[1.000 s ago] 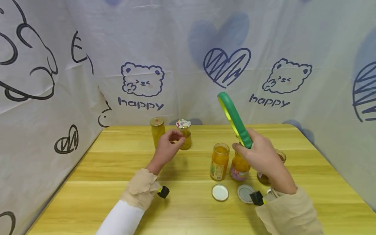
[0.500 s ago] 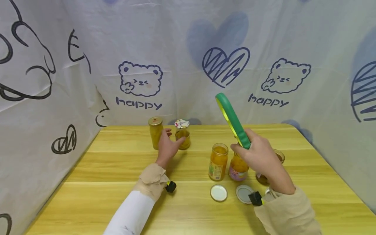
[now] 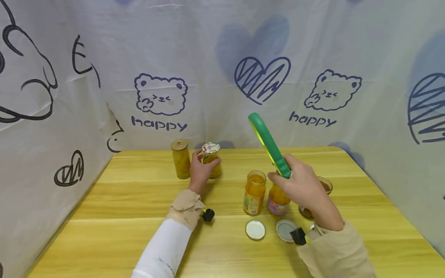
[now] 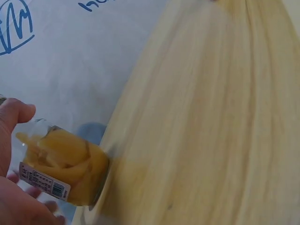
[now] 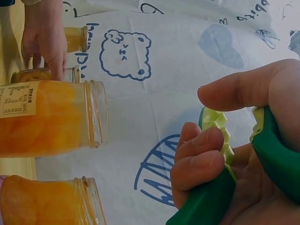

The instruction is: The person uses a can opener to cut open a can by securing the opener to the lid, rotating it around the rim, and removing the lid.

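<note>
My left hand (image 3: 201, 172) is round a short glass jar (image 4: 77, 159) of yellow fruit at the back of the table. In the left wrist view the thumb is near its top and the fingers are along its labelled side. A patterned lid (image 3: 211, 147) covers the jar. Raised over the right side, my right hand (image 3: 307, 183) grips a green jar opener (image 3: 269, 144). Light-green teeth (image 5: 225, 140) line its inner edge in the right wrist view. Just left of the left hand stands a taller lidded jar (image 3: 181, 162) of yellow fruit.
An uncovered jar (image 3: 253, 197) of orange fruit stands mid-right, with a second orange jar (image 3: 278, 202) beside it. A third glass jar (image 3: 325, 184) is partly hidden by the right hand. A white lid (image 3: 255, 230) and a grey lid (image 3: 286, 231) lie in front.
My left hand has moved forward and right, its fingers spreading and then closing round the short jar. The right hand keeps holding the jar opener in nearly the same place.
</note>
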{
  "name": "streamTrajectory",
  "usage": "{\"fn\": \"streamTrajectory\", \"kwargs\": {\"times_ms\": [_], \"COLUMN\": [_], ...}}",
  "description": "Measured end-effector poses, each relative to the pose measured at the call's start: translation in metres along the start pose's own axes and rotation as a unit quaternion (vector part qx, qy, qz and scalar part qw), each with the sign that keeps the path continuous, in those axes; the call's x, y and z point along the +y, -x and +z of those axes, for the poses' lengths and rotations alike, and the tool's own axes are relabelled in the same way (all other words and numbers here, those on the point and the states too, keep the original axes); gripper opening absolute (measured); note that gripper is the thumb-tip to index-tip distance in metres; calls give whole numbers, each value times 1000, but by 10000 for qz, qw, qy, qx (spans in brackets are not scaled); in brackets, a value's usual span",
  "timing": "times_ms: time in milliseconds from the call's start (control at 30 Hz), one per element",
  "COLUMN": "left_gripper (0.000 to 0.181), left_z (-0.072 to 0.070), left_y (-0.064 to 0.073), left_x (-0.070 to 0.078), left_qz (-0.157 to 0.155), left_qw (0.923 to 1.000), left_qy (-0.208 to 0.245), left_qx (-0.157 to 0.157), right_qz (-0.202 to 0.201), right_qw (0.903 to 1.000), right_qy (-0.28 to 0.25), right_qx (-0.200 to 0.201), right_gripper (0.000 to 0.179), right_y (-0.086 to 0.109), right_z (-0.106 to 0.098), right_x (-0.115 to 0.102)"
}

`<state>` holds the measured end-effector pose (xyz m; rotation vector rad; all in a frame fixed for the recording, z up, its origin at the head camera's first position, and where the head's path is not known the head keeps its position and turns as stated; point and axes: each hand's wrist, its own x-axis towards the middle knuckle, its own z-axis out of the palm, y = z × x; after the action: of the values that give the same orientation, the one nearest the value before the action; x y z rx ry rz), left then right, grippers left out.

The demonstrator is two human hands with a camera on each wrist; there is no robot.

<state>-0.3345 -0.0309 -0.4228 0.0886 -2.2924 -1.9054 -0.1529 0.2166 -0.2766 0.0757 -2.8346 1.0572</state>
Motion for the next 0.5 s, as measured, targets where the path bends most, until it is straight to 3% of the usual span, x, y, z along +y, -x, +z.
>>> {"fn": "streamTrajectory", "kwargs": {"times_ms": [167, 400, 500], "left_gripper": [86, 63, 61], "left_z": [6, 13, 11], "left_y": [-2, 0, 1], "left_x": [-2, -6, -4], "left_qz": [294, 683, 696], "left_qw": [9988, 9971, 9973], "left_qy": [387, 64, -107], "left_qx": [88, 318, 228], "right_qz": [-18, -20, -13], "right_qw": [10000, 10000, 10000], "right_qy": [-46, -71, -51], "right_qx": [-24, -33, -51], "right_gripper": [33, 31, 31], "right_y": [-1, -2, -3], "right_z": [2, 2, 2], "right_x": [0, 2, 3]}}
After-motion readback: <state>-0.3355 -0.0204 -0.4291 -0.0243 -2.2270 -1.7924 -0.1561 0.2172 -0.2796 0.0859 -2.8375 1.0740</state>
